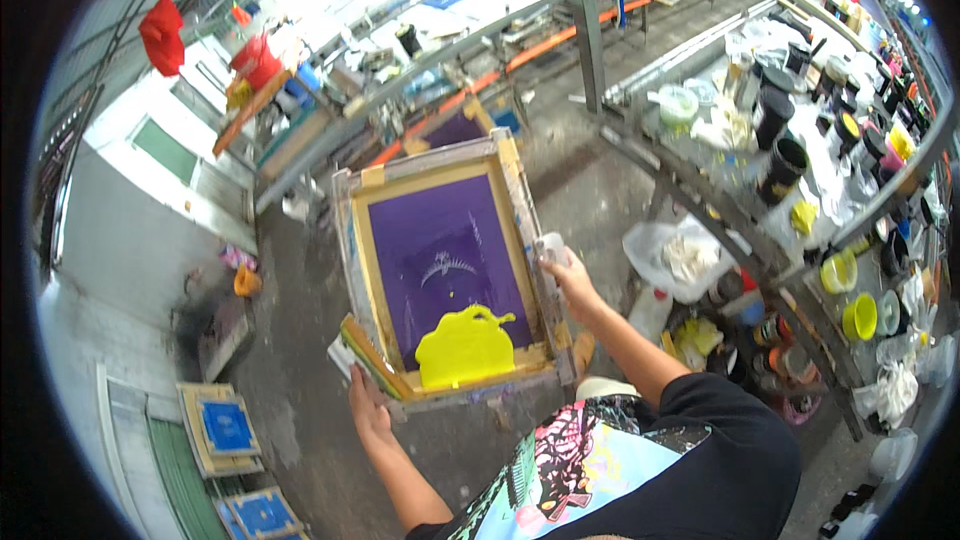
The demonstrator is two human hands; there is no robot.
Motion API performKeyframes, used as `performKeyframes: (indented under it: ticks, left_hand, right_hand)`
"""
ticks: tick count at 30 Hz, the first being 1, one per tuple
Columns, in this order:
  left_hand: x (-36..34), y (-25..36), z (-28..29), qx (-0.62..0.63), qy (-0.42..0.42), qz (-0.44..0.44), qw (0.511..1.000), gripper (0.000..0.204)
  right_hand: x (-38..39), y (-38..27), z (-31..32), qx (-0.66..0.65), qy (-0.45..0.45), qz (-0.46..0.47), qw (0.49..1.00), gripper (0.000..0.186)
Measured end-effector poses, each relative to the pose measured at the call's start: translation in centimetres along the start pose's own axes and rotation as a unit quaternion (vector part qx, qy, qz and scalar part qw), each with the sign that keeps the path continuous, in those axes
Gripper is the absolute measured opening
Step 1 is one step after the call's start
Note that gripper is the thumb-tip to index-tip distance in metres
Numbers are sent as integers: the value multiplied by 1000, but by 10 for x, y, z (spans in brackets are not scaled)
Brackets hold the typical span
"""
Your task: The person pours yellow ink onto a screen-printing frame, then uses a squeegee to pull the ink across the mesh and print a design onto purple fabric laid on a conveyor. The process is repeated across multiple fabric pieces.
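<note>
Yellow ink (465, 350) pools on the framed screen (430, 154) before me. My right hand (572, 280) clasps a pale piece (549, 246) at its edge; my left hand (369, 410) meets the squeegee (375, 360), grip unclear. Steadying likely wants level hands.

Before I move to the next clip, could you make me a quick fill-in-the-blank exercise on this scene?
1. The frame holds a ____ sheet.
2. The puddle on that sheet is ____.
3. The hand at the frame's lower-left corner is the person's ____.
4. Two panels at lower left have ____ centres.

Missing words: purple; yellow; left; blue.
</note>
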State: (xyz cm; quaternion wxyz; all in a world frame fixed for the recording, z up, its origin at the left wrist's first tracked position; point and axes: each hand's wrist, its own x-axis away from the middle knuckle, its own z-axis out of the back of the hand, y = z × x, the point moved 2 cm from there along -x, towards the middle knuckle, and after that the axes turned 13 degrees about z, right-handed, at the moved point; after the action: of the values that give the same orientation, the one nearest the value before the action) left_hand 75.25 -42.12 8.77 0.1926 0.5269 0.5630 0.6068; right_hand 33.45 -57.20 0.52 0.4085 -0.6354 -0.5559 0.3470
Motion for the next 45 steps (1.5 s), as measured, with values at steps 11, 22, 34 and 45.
performKeyframes:
  ticks: [11,22,34,45]
  left_hand:
    - [-237,118,-185,-15,-14,-41,999,76]
    - [-578,191,-535,-62,-195,26,979,56]
    - [-655,130,-1033,-179,-549,216,788,41]
    - [-663,60,-1427,-274,-606,223,713,42]
  right_hand:
    - [-263,-106,-28,87,11,171,981,52]
    - [-557,-190,53,105,210,293,927,43]
    - [-598,-275,241,86,612,372,693,47]
    - [-755,-372,427,116,691,412,583,44]
